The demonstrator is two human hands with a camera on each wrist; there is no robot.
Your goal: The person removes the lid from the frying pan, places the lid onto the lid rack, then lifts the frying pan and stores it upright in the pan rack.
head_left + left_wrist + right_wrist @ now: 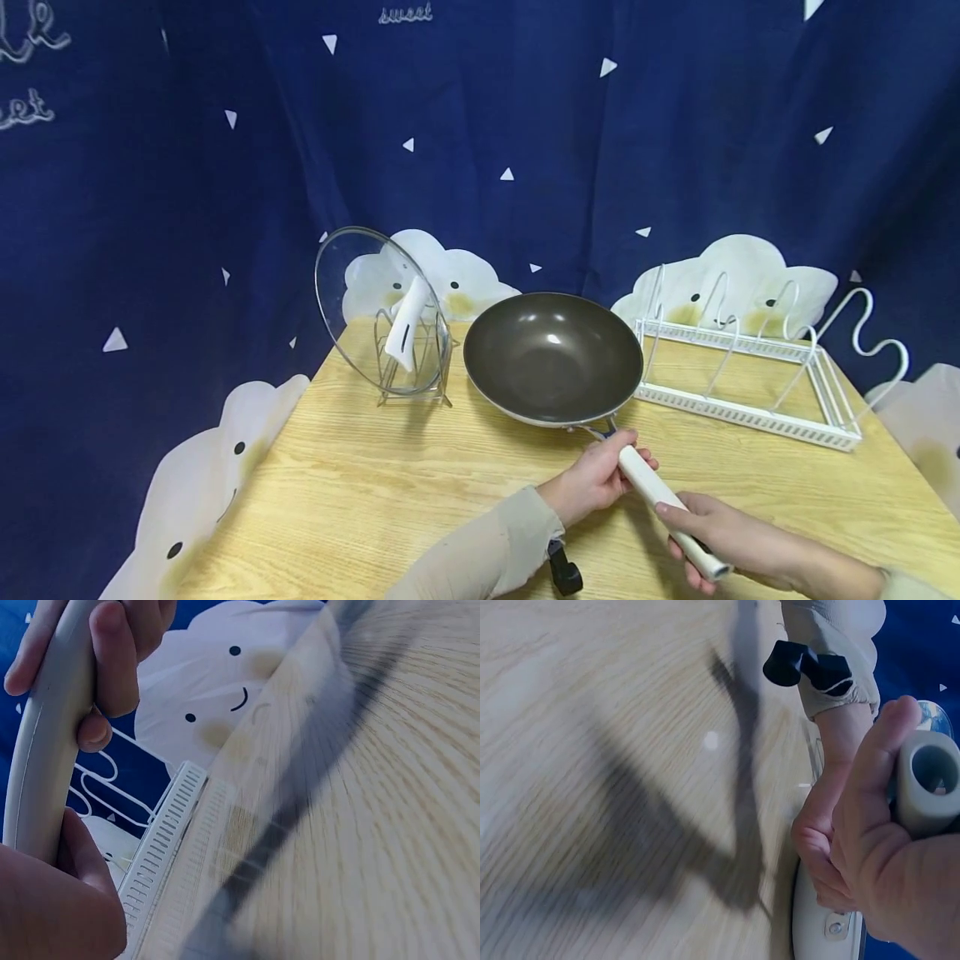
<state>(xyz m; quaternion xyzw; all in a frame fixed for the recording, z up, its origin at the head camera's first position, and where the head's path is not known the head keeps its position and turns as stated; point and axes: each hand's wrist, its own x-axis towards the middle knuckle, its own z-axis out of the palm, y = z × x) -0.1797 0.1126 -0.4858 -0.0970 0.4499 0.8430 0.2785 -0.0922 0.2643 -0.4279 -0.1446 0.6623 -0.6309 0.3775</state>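
Observation:
A deep dark-coated frying pan [553,358] faces the camera, tilted, with its cream handle [648,479] pointing toward me and to the right. My left hand [596,477] grips the handle close to the pan. Near the handle's far end, my right hand [723,533] holds it with the thumb on top. In the left wrist view the handle [46,742] runs upright, with fingers of both hands around it. The right wrist view shows the handle's hollow end [930,780] beside my right hand [877,832], and the pan's pale outer side [817,922] below.
At the back left a glass lid [352,333] with a white handle stands upright in a small wire rack [382,350]. On the right stands a white dish rack [742,410] with wavy wire dividers. A dark blue curtain [480,108] hangs behind the wooden table [337,500].

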